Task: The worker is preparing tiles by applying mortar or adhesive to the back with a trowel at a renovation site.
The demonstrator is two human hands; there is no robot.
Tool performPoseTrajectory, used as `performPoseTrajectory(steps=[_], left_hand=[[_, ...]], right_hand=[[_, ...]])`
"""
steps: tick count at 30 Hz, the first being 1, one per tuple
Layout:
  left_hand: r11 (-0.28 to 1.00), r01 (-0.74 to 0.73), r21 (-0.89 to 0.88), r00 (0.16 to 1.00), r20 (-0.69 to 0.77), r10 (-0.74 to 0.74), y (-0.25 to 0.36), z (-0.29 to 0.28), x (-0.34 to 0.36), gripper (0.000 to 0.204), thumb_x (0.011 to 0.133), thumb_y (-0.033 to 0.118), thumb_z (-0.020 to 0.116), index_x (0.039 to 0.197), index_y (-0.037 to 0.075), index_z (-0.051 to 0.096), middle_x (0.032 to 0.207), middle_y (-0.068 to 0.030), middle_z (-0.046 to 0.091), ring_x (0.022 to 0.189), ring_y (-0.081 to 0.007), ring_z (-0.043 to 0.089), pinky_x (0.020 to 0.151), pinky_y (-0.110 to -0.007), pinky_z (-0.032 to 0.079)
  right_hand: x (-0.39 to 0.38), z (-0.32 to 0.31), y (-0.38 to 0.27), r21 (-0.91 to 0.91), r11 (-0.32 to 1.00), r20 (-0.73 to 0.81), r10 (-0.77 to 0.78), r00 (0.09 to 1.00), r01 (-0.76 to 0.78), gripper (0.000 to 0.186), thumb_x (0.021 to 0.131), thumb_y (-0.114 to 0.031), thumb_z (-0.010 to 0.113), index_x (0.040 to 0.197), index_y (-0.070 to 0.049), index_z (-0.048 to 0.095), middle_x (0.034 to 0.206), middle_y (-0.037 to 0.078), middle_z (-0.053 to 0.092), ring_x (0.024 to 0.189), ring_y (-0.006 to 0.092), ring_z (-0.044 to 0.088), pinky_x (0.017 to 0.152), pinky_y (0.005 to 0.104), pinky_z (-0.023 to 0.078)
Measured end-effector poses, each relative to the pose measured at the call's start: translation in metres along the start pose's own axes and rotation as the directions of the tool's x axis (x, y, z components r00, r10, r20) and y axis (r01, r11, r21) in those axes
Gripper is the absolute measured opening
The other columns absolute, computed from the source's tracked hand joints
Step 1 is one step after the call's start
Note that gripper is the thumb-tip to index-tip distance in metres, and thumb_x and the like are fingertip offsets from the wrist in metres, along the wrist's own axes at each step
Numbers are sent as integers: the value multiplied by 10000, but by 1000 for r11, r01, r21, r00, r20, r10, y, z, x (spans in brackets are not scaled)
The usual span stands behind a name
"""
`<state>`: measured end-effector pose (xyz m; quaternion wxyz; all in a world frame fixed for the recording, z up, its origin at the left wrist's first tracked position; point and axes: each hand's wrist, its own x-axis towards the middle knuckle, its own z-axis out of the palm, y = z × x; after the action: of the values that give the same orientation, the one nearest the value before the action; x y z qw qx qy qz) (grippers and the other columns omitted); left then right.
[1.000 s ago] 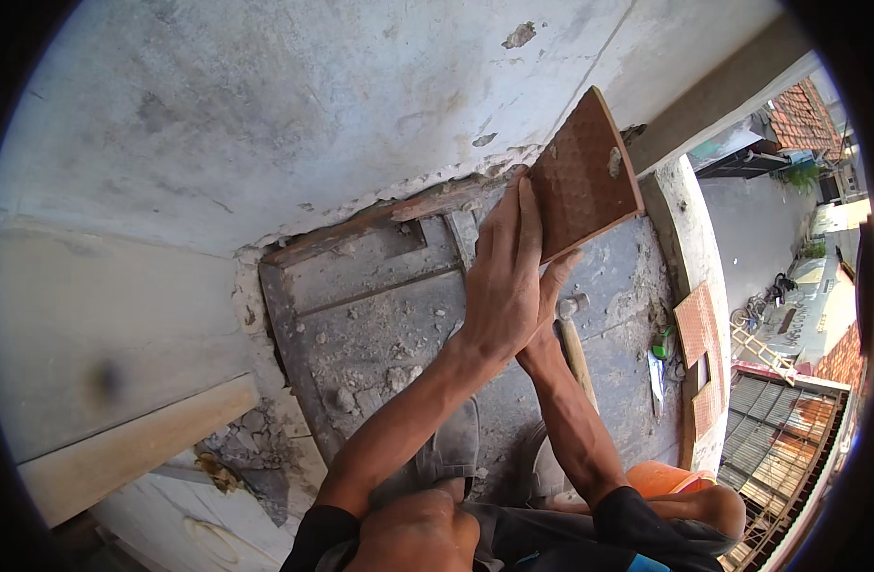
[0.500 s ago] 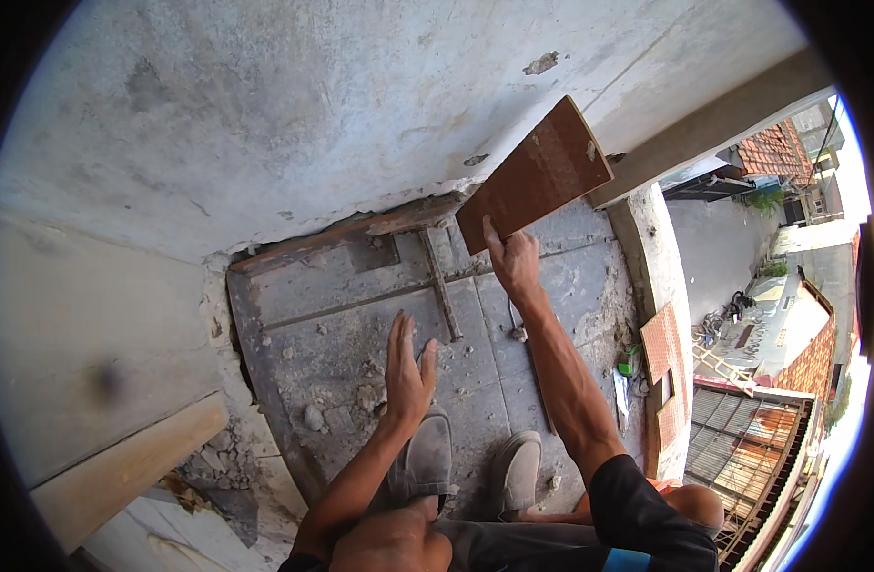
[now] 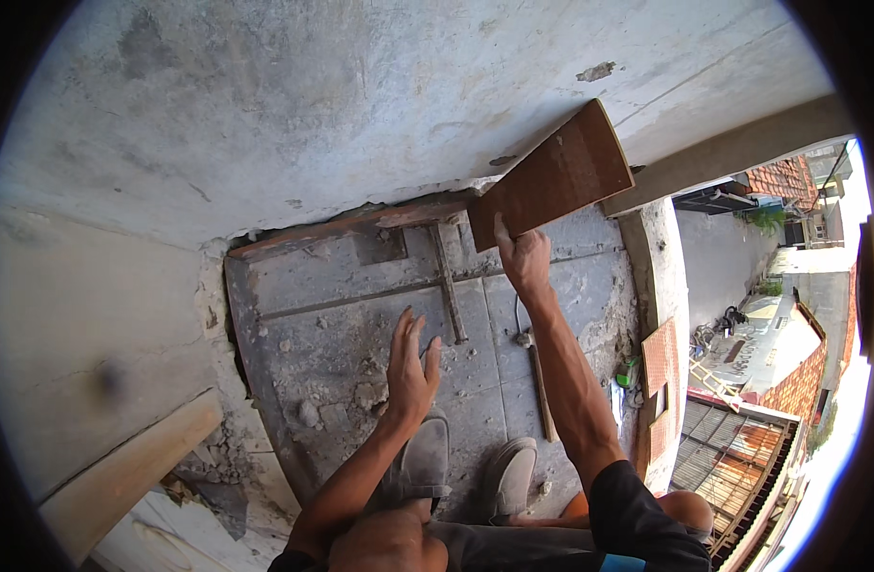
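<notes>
"One hand alone, the right hand (image 3: 528, 265), has the tile (image 3: 561, 176) now: thumb on its face near a corner, the other fingers curled at the edge, partly hidden."

"Where is the tile?"

"Beyond the hammer (image 3: 542, 393), tilted up close to the wall (image 3: 294, 105) (whether it leans there, I can't tell)."

"A second ago both hands were together at it."

"Yes, and the left hand (image 3: 413, 375) has come away. It hangs to the left of the hammer, fingers loosely spread, with nothing in them. So the right seems to manage the tile by itself. Compared with half a second ago, the grip looks much the same."

"What else is about?"

"Left of the hammer, rubble (image 3: 368, 393); beyond it on that same side, a bar (image 3: 448, 286). To its right, a green thing (image 3: 628, 373) (too small to name) and, farther right, orange tiles (image 3: 660, 357). The shoes (image 3: 425, 458) are to its left, on the near side."

"Anything in the way?"

"The rubble and bar clutter the floor (image 3: 480, 367) left of the hammer, I'd say, and the right forearm (image 3: 580, 367) hides some floor to its right."
</notes>
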<state>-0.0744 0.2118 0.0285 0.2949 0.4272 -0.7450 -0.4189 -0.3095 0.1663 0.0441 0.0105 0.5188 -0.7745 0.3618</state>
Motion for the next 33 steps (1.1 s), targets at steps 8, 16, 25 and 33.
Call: performPoseTrajectory(steps=[8,16,25,33], left_hand=[[991,134,-17,988,-78,-135,-12,-12,13,428,893,134,486,1271,-30,368,1287,-227,396,1191,-336,404,973,-386,341],[948,292,-129,905,-284,-317,-59,-43,62,532,882,132,501,1328,-51,274,1306,-253,379,1222,-323,381,998,-352,313],[929,292,-227,873,-334,-356,-77,-45,72,544,881,128,499,1336,-47,259,1274,-299,389,1206,-325,402,973,-341,338],[887,341,-311,852,-296,-431,-68,-45,73,545,884,128,497,1339,-43,252,1287,-286,383,1230,-306,373,980,-328,334]], right_hand=[[2,-1,-4,-78,996,-8,-32,999,31,151,807,-205,581,779,-60,611,600,174,565,553,356,566,479,414,436],[2,-2,-9,-72,997,1,4,1000,-4,139,800,-132,591,740,-7,594,619,181,570,595,360,576,492,394,432],[2,2,-8,-62,997,17,51,999,-50,186,809,-230,574,780,-47,591,626,187,570,599,373,566,512,431,437],[-2,-5,-8,1,998,-27,66,997,-66,170,810,-208,579,800,-39,584,641,182,581,596,371,569,507,429,434]])
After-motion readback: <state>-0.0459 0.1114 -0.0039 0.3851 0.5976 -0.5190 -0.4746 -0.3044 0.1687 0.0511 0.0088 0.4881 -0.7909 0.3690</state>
